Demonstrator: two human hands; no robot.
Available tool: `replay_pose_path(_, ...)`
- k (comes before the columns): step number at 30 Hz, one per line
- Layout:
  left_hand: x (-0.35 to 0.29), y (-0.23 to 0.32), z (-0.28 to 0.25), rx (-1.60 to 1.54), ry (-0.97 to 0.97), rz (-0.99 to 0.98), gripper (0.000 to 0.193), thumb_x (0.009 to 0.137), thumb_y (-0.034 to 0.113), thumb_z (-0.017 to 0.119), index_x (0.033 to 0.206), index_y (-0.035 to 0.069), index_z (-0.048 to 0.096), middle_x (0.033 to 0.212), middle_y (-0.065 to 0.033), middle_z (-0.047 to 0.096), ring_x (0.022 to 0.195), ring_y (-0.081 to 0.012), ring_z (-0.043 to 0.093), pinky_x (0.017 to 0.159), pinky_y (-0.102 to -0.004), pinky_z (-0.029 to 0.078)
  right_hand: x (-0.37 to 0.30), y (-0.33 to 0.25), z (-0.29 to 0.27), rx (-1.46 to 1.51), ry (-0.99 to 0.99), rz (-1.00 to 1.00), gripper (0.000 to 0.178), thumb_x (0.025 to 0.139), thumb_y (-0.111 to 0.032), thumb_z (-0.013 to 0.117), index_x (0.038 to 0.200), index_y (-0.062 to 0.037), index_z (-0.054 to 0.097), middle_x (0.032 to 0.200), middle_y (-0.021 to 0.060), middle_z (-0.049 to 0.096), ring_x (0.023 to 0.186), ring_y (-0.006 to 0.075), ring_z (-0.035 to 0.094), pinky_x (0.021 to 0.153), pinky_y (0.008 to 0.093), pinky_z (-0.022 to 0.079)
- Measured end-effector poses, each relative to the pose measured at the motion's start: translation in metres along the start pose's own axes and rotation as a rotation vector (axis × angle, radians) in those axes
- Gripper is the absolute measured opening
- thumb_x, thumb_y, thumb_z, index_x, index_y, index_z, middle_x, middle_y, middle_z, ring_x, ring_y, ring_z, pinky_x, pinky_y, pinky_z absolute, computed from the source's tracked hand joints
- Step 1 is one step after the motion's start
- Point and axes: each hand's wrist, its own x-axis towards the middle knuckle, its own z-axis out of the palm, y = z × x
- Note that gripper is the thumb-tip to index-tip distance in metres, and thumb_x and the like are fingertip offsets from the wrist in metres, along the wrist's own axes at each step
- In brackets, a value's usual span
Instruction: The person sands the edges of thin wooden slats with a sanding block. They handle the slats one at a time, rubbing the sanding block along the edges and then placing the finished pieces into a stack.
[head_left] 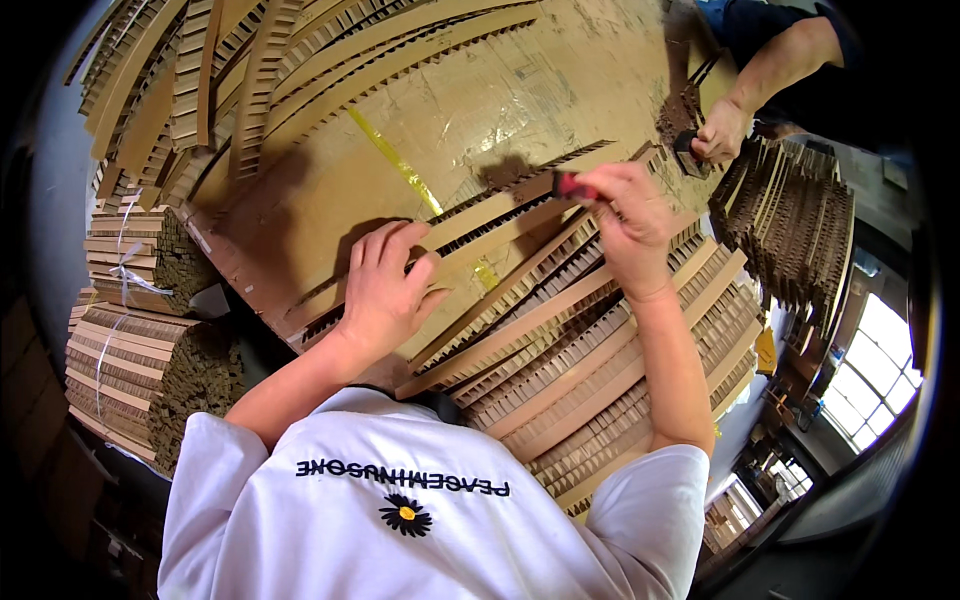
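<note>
My left hand (388,285) lies over the near end of a long brown cardboard strip (500,205) with slotted, comb-like edges. Its fingers are spread, resting on the strip and the board beside it. Above the far part of the strip, my right hand (632,225) is closed around a small red-and-black object (572,186). Motion smears that object and the fingertips, so its exact kind does not show. Close below, more slotted cardboard strips (570,340) are heaped under my right forearm.
Loose cardboard strips (190,75) pile up at the far left. Tied bundles (115,355) stand by the table's left edge. Yellow tape (395,160) crosses the tabletop (330,190). At the far right, another person's hand (722,130) grips a dark block (690,152), near stacked strips (785,215).
</note>
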Motion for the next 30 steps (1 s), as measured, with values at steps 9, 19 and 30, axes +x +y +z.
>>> replay_pose_path(9, -0.012, -0.014, 0.022, -0.002, 0.02, 0.044, 0.047, 0.074, 0.004, 0.081, 0.114, 0.004, 0.057, 0.14, -0.0195, 0.052, 0.123, -0.0425, 0.054, 0.099, -0.0523, 0.046, -0.027, 0.017, 0.017, -0.242, -0.199, -0.173, 0.025, 0.078, 0.004, 0.076, 0.098, -0.0111, 0.074, 0.094, 0.0036, 0.071, 0.082, 0.0253, 0.07, 0.068, 0.0352, 0.057)
replay_pose_path(19, -0.012, -0.014, 0.02, -0.015, 0.006, 0.037, 0.049, 0.071, 0.002, 0.081, 0.113, 0.003, 0.057, 0.139, -0.0199, 0.053, 0.12, -0.0426, 0.055, 0.097, -0.0518, 0.047, -0.024, 0.023, 0.018, -0.309, -0.265, -0.248, 0.03, 0.073, 0.001, 0.081, 0.101, -0.0102, 0.075, 0.098, 0.0053, 0.073, 0.084, 0.0272, 0.07, 0.07, 0.0354, 0.056)
replay_pose_path(30, -0.011, -0.014, 0.019, -0.028, 0.004, 0.036, 0.05, 0.07, 0.003, 0.083, 0.114, 0.003, 0.058, 0.139, -0.0194, 0.053, 0.119, -0.0417, 0.056, 0.098, -0.052, 0.047, -0.02, 0.024, 0.022, -0.349, -0.273, -0.282, 0.03, 0.072, 0.002, 0.071, 0.098, -0.0129, 0.074, 0.099, 0.0026, 0.072, 0.085, 0.0263, 0.07, 0.07, 0.0372, 0.059)
